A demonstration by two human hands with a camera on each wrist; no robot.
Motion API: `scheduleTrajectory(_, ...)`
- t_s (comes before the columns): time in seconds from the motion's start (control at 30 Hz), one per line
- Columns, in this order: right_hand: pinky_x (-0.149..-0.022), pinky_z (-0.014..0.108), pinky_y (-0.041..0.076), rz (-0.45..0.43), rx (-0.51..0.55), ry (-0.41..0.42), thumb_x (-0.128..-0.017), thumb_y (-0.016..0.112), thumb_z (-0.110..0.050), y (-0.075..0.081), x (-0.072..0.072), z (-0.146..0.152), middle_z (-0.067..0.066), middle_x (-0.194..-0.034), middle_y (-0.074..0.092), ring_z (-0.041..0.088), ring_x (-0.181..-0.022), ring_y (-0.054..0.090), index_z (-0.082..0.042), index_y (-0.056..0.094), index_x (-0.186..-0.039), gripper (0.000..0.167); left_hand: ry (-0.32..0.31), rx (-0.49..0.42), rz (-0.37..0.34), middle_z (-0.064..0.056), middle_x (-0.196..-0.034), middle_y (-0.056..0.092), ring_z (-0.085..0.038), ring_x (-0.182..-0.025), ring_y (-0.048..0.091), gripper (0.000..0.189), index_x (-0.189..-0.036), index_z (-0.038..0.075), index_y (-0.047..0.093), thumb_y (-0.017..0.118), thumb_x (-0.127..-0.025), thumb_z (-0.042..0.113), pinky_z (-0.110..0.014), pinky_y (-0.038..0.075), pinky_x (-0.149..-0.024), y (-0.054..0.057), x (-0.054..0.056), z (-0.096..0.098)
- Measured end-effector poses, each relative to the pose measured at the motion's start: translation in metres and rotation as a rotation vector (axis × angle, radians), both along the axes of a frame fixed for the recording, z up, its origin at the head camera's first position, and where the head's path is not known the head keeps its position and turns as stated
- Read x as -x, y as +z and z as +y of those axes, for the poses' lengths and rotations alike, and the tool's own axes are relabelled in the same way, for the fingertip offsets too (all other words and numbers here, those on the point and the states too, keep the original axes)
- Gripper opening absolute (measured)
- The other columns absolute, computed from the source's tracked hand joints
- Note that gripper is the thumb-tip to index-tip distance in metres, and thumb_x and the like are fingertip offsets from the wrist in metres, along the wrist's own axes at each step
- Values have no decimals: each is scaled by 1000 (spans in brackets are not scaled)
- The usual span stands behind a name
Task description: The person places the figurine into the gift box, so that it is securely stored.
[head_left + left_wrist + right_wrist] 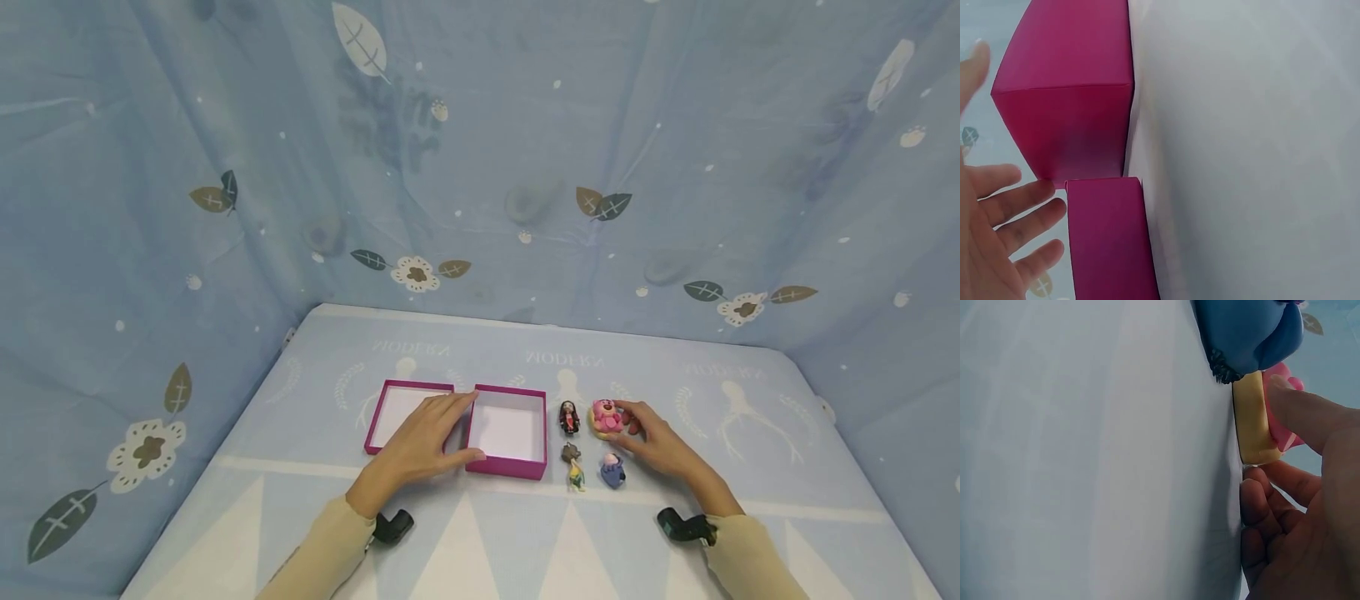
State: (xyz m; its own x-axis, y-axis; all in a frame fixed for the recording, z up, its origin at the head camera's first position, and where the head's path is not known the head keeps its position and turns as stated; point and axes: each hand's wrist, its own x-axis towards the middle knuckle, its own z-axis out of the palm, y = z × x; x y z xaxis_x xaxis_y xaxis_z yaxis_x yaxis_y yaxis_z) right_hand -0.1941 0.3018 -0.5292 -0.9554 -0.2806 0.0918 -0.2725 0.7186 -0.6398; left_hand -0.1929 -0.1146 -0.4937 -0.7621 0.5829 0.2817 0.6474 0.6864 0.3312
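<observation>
Left hand (426, 435) was spread wide at the left side of the box (506, 468) while right hand (662, 442) pinched the bear (608, 417) on the surface (525, 533), just beyond the blue toy (612, 472), whose toppling by so near a grip seemed the likeliest fault.

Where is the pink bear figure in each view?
Head: pink bear figure right of centre, at the right hand.
Left wrist: not in it.
Right wrist: upper right, partly hidden by that hand.
Landmark shared by head and right wrist: blue figure.
</observation>
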Motion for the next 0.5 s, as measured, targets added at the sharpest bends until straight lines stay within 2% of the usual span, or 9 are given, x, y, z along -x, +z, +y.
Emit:
scheduleTrajectory(0.2,-69,22,40,-5,10,-6,-87,73,-19,-1,1,0,5,-97,51,11,-84,44,3,49,-136,59,-4,-12,2,-6,-145,52,-24,-132,49,88,-151,15,38,59,-84,68,-45,39,-113,-2,0,0)
scheduleTrajectory(0.37,-68,22,40,2,7,18,-84,77,-22,-3,5,1,4,-97,51,10,-82,44,-2,45,-143,70,-9,-23,20,-7,-143,53,-26,-129,51,89,-149,12,41,59,-84,69,-45,40,-111,-3,1,0)
scheduleTrajectory(0.5,-66,22,38,-4,-14,39,-85,76,-25,-3,8,1,2,-96,48,10,-80,42,-5,43,-145,72,-5,-16,13,-7,-141,54,-26,-129,51,88,-147,9,45,59,-84,69,-45,41,-111,-4,1,0)
